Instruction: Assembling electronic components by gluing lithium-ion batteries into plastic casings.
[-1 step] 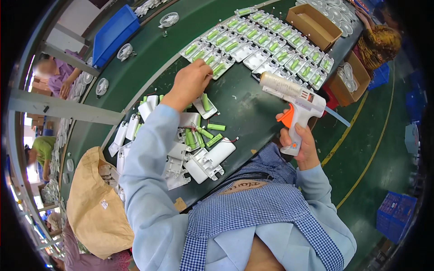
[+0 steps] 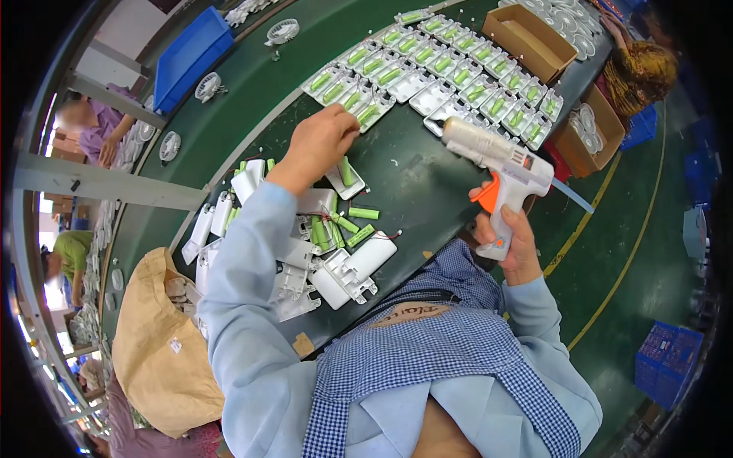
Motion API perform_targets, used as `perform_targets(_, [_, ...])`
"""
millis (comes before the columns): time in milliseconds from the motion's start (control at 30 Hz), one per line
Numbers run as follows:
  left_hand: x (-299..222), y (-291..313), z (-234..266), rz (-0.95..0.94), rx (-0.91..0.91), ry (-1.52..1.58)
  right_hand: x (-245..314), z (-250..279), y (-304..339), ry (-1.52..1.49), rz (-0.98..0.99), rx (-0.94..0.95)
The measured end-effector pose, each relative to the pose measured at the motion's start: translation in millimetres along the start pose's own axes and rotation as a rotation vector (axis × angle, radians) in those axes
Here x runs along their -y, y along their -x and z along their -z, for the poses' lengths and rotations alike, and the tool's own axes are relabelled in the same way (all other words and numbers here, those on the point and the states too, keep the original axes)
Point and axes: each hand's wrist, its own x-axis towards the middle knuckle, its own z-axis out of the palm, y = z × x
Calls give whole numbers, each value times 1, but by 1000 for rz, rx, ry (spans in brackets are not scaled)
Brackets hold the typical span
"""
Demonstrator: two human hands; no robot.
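My right hand [image 2: 521,243] grips a white hot glue gun [image 2: 516,166] by its handle, with a finger at the orange trigger; its nozzle points up and left, over the table. My left hand [image 2: 317,146] reaches over the table with its fingers curled together beside a white plastic case [image 2: 372,112] that holds a green battery. Whatever is between those fingertips is hidden. Past the hand stand rows of similar white cases [image 2: 463,75], most with a green battery inside. Under my left forearm lies a pile of loose green batteries [image 2: 324,233] and white casings [image 2: 372,255].
A brown cardboard box [image 2: 527,42] stands behind the rows, and another carton [image 2: 588,137] to the right. A tan sack [image 2: 164,359] sits at the left. Small white fans [image 2: 208,87] lie on the green conveyor belt [image 2: 248,80] by a blue bin [image 2: 191,57]. Other people work nearby.
The glue gun has shifted slightly to the right in my right hand. My left hand stays by the same case, and the rows look the same.
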Motion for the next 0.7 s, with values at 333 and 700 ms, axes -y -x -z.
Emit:
perform_targets(333, [-13,45,0,109,104,-81,48,6,-28,208,21,-8])
perform_targets(700, [-29,42,-3,349,145,60,93,-34,-107,752,-87,-130])
